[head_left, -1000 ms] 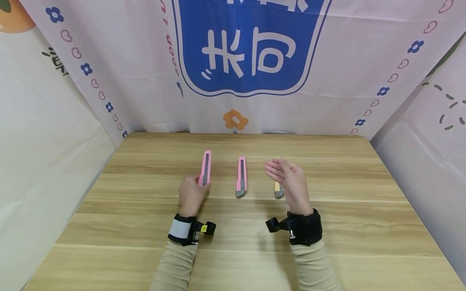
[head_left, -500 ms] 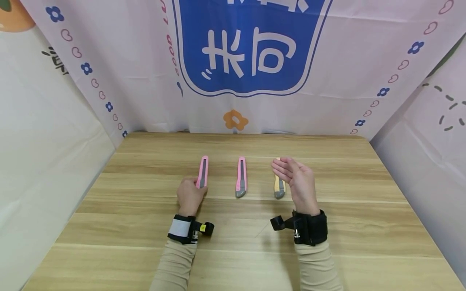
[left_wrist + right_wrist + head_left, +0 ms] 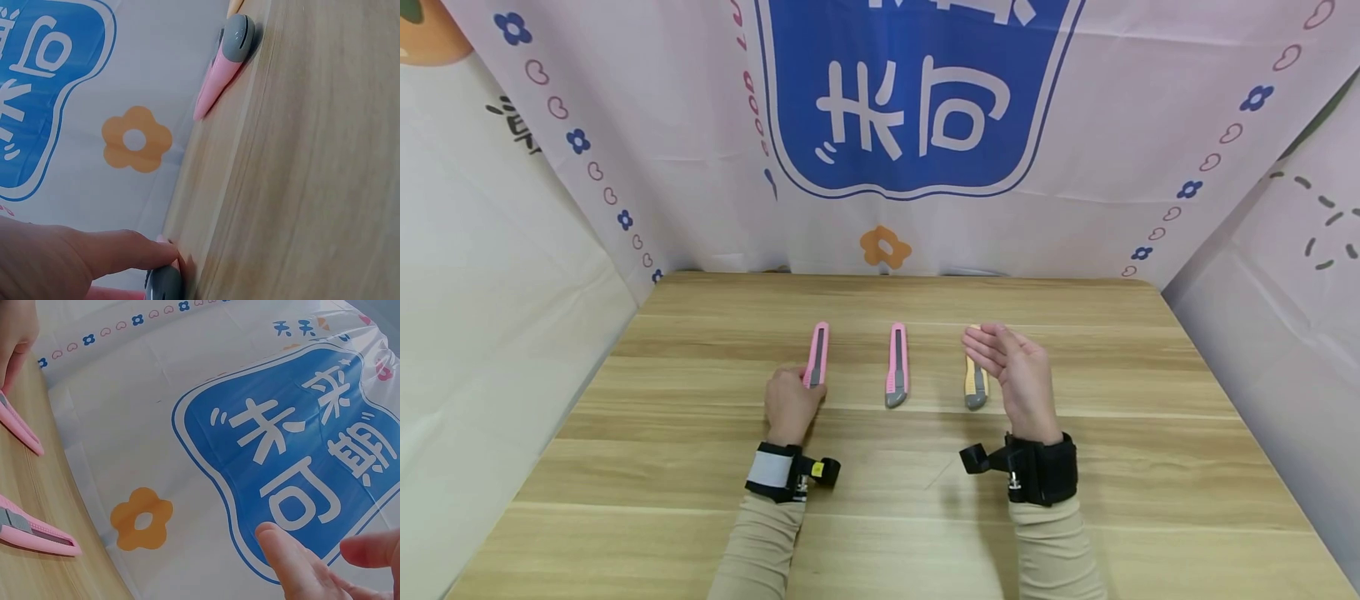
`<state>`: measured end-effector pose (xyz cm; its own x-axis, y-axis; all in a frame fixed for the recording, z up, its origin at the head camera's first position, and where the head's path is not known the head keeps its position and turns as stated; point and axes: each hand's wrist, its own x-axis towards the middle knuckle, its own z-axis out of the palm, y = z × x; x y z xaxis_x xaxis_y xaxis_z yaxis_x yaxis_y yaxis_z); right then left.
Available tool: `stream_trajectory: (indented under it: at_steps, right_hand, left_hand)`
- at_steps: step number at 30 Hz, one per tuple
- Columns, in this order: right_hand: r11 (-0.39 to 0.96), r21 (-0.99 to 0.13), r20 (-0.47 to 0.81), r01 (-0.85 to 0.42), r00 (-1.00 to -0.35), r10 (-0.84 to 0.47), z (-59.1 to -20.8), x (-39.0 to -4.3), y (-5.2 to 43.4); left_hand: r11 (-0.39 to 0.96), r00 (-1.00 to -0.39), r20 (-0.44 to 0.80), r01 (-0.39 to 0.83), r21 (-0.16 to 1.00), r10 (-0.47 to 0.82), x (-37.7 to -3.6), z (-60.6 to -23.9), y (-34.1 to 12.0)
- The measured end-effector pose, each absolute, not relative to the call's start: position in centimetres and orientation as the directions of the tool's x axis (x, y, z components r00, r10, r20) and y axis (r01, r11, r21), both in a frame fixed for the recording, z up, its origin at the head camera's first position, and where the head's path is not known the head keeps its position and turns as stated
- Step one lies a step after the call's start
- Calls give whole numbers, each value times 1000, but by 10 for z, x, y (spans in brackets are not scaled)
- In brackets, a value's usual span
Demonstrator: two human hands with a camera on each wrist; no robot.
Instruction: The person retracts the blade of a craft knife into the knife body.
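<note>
Left hand [image 3: 792,402] grips the near end of the left knife [image 3: 816,355], hiding it. Right hand [image 3: 1018,377], fingers relaxed and empty, partly covers the orange knife [image 3: 973,385] mid-table [image 3: 1150,467].

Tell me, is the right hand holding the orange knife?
No, the right hand is raised open above the table, and the orange knife lies untouched beside it.

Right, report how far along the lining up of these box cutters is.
Done: the middle pink cutter and the orange cutter lie parallel on the table. In hand: the left hand grips the near end of the left pink cutter. The right hand is raised, holding nothing. Left, probably: letting go.
</note>
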<state>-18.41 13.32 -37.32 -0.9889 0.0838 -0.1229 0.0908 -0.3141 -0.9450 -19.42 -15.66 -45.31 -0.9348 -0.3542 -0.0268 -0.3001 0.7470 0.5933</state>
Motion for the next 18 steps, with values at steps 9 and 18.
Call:
stream_trajectory:
  at_steps: [9,18]
  right_hand:
    - [-330,-940,-125,89,-988,91,-373,-184,136]
    - [-353,-932,-124,84,-988,93,-371,-184,141]
  left_hand:
    - [744,-934,-58,-318,588,-354,-195,-452,-156]
    - [739,-932,-96,-337,583,-349,-196,-451,-156]
